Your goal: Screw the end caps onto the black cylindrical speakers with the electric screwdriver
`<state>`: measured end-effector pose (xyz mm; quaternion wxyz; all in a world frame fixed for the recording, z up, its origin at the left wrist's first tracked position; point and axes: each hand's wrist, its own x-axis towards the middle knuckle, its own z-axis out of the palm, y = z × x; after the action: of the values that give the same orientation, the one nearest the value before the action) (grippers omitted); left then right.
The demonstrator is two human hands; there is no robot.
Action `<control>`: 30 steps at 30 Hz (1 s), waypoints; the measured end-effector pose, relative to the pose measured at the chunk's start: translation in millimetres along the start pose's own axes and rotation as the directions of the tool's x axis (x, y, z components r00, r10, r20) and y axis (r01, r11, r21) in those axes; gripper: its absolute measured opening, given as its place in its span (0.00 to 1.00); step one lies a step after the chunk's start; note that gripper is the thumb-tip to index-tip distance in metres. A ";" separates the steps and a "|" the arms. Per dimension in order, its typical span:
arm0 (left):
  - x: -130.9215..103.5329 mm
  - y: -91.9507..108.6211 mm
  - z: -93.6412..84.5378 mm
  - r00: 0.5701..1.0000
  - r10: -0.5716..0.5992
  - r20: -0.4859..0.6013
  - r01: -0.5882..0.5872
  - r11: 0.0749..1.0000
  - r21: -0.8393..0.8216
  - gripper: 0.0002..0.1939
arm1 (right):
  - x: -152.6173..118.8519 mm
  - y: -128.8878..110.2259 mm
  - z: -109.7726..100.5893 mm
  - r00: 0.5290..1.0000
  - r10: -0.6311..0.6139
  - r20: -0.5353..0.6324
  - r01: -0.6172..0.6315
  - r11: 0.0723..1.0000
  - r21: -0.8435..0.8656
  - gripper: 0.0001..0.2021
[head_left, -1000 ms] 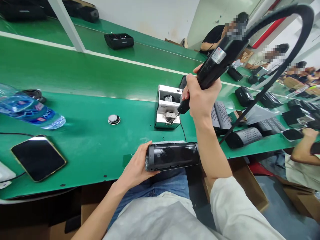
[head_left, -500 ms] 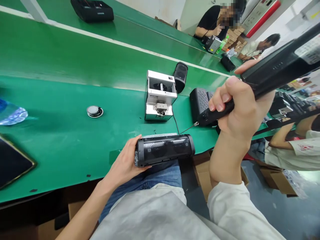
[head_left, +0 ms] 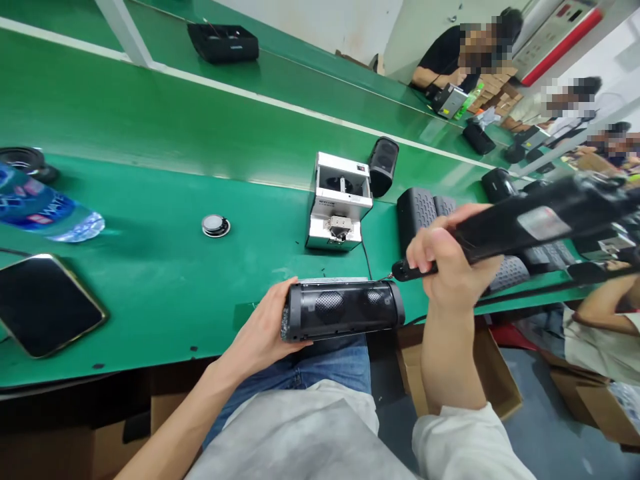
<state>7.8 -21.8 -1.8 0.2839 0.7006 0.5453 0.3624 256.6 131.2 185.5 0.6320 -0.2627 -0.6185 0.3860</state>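
My left hand (head_left: 273,323) grips the left end of a black speaker (head_left: 345,310) with perforated patches, held at the table's front edge. A pale padded strip shows along its far side. My right hand (head_left: 453,260) is wrapped round a black electric screwdriver (head_left: 515,223), whose thin bit points left, near the speaker's upper right corner. Whether the tip touches the speaker I cannot tell. Beyond the speaker stands a white and silver screw feeder (head_left: 340,200).
On the green table (head_left: 165,293) lie a phone (head_left: 50,303), a water bottle (head_left: 47,207) and a small round part (head_left: 216,225). An upright black speaker (head_left: 384,167) stands behind the feeder, textured black cases (head_left: 417,212) to its right. People sit across the table.
My right hand has lowered the screwdriver and moved it left, bringing its tip closer to the speaker. The view has shifted, showing more of the bottle and phone.
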 end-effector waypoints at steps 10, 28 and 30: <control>0.6 2.1 -2.2 1.000 -0.027 0.014 0.028 0.999 -0.041 0.57 | -7.6 12.3 -6.8 0.999 -0.019 0.034 0.018 0.999 0.041 0.14; -1.4 1.4 -3.8 1.000 0.010 -0.008 -0.010 0.999 -0.031 0.64 | 39.8 -29.1 32.5 0.953 -0.269 -0.140 0.273 0.962 0.012 0.12; -1.9 0.4 -4.2 1.000 0.016 -0.011 -0.016 0.999 -0.031 0.66 | 51.0 -22.0 53.8 0.914 -0.348 -0.211 0.363 0.931 0.036 0.12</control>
<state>4.4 -23.7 0.6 0.2890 0.6985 0.5353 0.3769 203.9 152.5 238.0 0.7602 -0.1601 -0.5740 0.2588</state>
